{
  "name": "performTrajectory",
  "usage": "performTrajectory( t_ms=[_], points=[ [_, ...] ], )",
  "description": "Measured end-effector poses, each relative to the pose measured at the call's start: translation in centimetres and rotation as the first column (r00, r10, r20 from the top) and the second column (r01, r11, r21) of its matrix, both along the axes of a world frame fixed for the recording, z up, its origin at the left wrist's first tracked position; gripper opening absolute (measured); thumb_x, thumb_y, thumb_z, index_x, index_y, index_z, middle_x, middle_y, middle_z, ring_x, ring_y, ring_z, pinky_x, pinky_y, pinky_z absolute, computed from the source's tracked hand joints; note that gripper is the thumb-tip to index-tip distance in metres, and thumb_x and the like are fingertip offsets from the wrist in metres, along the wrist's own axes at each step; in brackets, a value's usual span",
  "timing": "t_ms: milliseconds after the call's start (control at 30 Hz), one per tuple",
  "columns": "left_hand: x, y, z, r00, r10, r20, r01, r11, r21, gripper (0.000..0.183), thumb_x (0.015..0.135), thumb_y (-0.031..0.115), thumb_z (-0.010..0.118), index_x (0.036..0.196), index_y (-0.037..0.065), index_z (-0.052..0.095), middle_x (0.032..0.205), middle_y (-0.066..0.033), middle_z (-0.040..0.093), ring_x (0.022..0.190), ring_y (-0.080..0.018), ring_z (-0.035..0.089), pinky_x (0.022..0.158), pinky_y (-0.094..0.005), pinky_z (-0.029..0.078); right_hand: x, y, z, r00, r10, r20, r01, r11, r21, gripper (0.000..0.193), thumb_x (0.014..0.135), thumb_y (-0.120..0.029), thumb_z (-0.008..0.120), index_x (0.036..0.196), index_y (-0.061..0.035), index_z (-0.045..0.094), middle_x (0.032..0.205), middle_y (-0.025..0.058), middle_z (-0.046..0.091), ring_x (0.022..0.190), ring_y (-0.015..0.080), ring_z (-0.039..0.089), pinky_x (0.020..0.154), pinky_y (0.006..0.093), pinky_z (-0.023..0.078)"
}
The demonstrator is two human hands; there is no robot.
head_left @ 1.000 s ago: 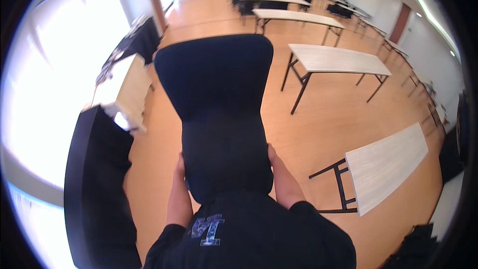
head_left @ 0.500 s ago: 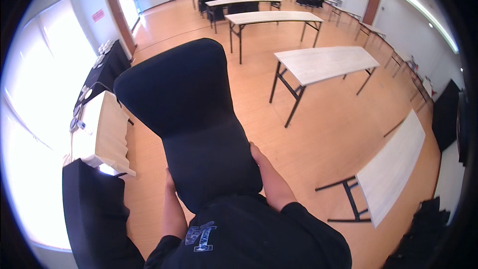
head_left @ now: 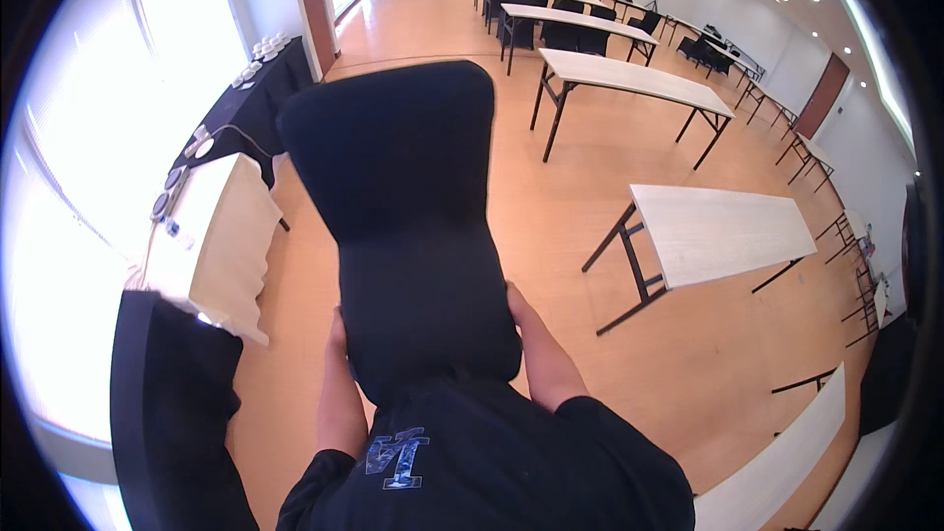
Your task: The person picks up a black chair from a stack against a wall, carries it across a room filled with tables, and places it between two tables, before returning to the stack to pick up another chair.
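A black cloth-covered chair [head_left: 413, 226] is held up against my front, its backrest away from me and its seat close to my chest. My left hand [head_left: 338, 330] grips the seat's left side, and my right hand [head_left: 517, 305] grips the right side. Both hands are closed on the chair, with most of their fingers hidden behind or under it. The chair's legs are out of sight beneath the seat.
A cream-draped table [head_left: 231, 236] and black-draped tables line the window side at left. To the right stand a pale folding table [head_left: 728, 236] and another [head_left: 787, 462] nearer. Farther ahead is a long folding table [head_left: 639, 84], with rows of tables and black chairs behind it.
My view has swung left as I move forward with the chair. The folding tables have shifted right and closer. Both hands keep the same grip.
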State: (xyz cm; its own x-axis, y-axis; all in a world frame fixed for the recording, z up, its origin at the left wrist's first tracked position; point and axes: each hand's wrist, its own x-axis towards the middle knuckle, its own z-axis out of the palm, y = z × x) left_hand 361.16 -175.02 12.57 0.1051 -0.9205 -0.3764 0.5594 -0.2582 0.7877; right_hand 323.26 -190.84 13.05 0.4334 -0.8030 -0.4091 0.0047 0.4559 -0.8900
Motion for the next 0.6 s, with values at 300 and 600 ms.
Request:
performTrajectory(
  t_ms=[300,600],
  points=[
    [0.2,-32.4,-6.3,0.941,-0.288,0.177,0.285,0.958,0.041,0.058,0.09,0.042,0.009,0.125,0.004,0.036,0.118,-0.0138,0.047,0.107,-0.0246,0.045,0.094,-0.0338,0.034,-5.1,-15.3,-1.6,0.915,-0.401,0.039,0.381,0.892,0.244,0.047,0.089,-0.028,0.02,0.116,0.0025,0.043,0.105,0.0165,0.053,0.095,0.0242,0.053,0.085,0.0352,0.042],
    [-10.8,-57.1,-1.4,0.779,-0.625,0.054,0.617,0.779,0.116,0.06,0.088,0.045,0.012,0.122,0.005,0.04,0.114,-0.0139,0.05,0.103,-0.0258,0.048,0.091,-0.0345,0.038,-11.9,-27.6,-0.2,0.687,-0.724,0.066,0.702,0.684,0.201,0.047,0.089,-0.027,0.019,0.115,0.0025,0.044,0.104,0.0169,0.054,0.095,0.0253,0.053,0.086,0.0352,0.041]
  ],
)
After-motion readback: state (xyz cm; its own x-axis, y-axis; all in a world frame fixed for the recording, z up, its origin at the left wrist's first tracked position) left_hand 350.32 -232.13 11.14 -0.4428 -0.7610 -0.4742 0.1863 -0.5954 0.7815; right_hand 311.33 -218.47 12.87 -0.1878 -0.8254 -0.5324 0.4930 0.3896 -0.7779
